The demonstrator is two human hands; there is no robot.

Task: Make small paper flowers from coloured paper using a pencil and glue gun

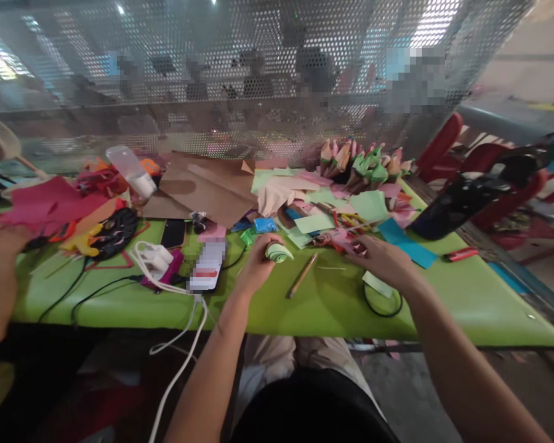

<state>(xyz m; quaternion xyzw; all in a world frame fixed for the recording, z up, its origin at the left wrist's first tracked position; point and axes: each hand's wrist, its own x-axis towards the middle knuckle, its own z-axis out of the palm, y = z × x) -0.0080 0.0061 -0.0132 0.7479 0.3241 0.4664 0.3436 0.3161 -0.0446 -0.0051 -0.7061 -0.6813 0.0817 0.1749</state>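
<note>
Paper roll (279,253) gripped by left hand (257,263) | right hand (388,259) near pink scraps (335,238), grip cannot be told | step judged as rolling; steady hold seemingly needed next

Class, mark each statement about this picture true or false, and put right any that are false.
1. The left hand holds a green paper roll. True.

2. The right hand grips the pencil. False: the pencil lies on the table, to the left of the right hand.

3. The table is green. True.

4. The lit phone lies to the right of the pencil. False: it lies to the left of it.

5. The blue strip is farther right than the pencil. True.
</note>
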